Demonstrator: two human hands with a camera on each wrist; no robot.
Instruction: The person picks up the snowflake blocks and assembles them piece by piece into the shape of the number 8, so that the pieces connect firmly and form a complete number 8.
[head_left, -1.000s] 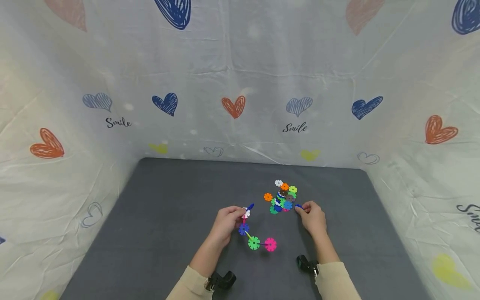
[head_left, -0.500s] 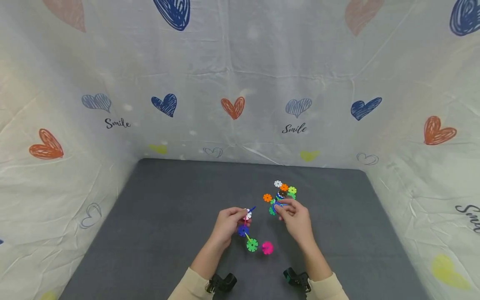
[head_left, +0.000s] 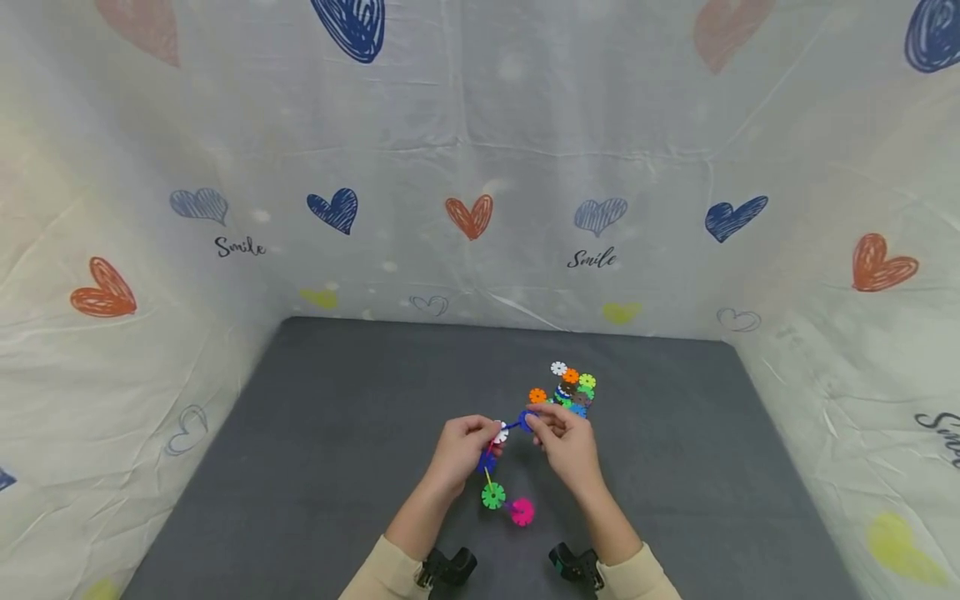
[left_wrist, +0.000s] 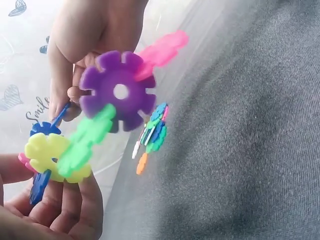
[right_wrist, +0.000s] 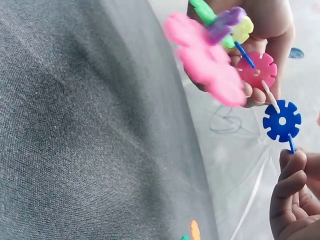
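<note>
My left hand [head_left: 486, 435] grips the upper end of a chain of snowflake discs [head_left: 491, 475], held above the grey mat [head_left: 337, 433]. A green disc [head_left: 492, 497] and a pink disc [head_left: 522, 512] hang at its lower end. My right hand [head_left: 537, 422] pinches a blue disc [head_left: 527, 419] against the chain's top, next to the white disc [head_left: 500, 433]. In the left wrist view a purple disc [left_wrist: 119, 91], a green disc [left_wrist: 90, 140] and a yellow disc [left_wrist: 47, 155] show close up. The right wrist view shows a blue disc [right_wrist: 282, 120] above my right fingertips [right_wrist: 292, 167].
A small pile of loose coloured discs [head_left: 572, 388] lies on the mat just beyond my right hand. White cloth walls [head_left: 480, 167] printed with hearts enclose the mat at the back and on both sides. Black wrist mounts [head_left: 450, 567] sit near the front edge.
My right hand left the pile with a blue disc and moved left to the top of the chain. The left hand stayed put while the chain's lower end swung slightly toward me.
</note>
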